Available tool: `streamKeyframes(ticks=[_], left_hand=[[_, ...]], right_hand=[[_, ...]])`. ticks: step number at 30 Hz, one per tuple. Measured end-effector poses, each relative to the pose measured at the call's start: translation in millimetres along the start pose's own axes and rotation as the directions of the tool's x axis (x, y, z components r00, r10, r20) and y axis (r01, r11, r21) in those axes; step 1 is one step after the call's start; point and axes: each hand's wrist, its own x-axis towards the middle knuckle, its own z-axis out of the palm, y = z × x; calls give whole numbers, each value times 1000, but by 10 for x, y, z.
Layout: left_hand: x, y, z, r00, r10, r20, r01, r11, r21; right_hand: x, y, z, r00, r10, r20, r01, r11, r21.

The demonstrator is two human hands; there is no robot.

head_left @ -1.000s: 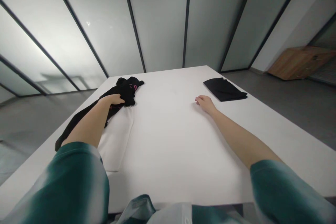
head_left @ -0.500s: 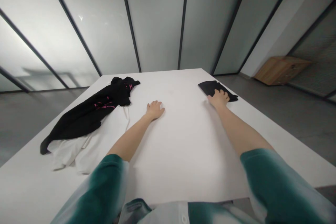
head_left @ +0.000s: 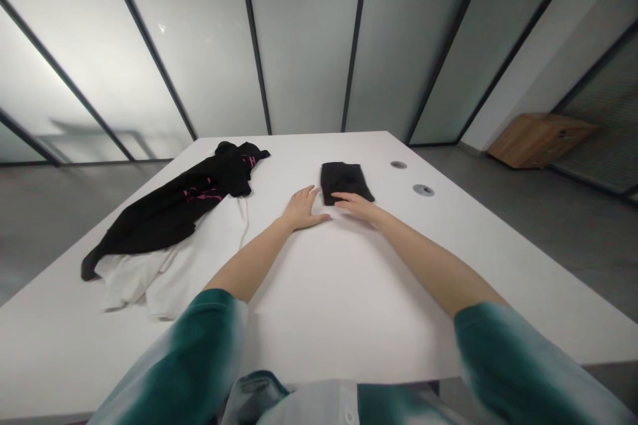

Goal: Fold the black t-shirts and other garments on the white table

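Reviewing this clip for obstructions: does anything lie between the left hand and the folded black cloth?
Nothing visible does. Only bare white table separates the left hand from the folded black cloth. The right hand lies at the cloth's near edge, beside that gap, not in it.

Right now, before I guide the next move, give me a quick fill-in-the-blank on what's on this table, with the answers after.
The right hand reaches the near edge of the folded cloth, which is ____.
The left hand holds ____.
The print on the crumpled black garment is ____.
The garment under its lower end is ____.

Missing words: black; nothing; pink; white.
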Motion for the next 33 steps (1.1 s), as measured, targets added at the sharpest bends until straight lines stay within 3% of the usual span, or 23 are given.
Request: streamKeyframes(ticks=[1,3,6,9,13,17,19,22,25,27,29,33], left_hand=[[-12,20,-5,1000,29,-1,-29,1000,-4],[-23,44,-15,1000,10,9,-10,1000,15],[-9,9,-39,995,-98,21,96,994,49],[22,-105,-76,994,-105,24,105,994,-7],[59,-262,-97,989,-126,80,145,943,-301],[83,-326,-65,955,-286,75,263,706,-657],[97,-341,-47,906,-424,-15,287,639,-714],[120,-398,-31,758,-630,-169,315,581,-751],[140,-520,-21,612,-767,-193,307,456,-835],[150,-614,-16,536,-826,-175,270,365,-891],[155,-695,-13,464,-867,-182,231,317,-920],[147,-781,-25,355,-890,-287,217,377,-901]], right_hand=[[-6,-83,102,999,-32,19,29,990,140],[-47,-199,212,994,-65,-92,85,969,231],[-134,-220,180,945,-97,-311,119,992,52],[-170,-119,64,915,-12,-403,28,999,36],[-125,5,-18,853,172,-493,-74,975,211],[-92,58,-13,848,161,-505,-68,978,197],[-90,80,2,862,88,-498,-38,993,109],[-94,101,38,909,-55,-413,31,997,-64],[-113,63,98,977,-177,-118,139,951,-275],[-137,-10,146,982,-150,115,185,887,-423],[-163,-109,187,971,-77,228,194,810,-553],[-193,-279,199,986,-12,168,131,680,-722]])
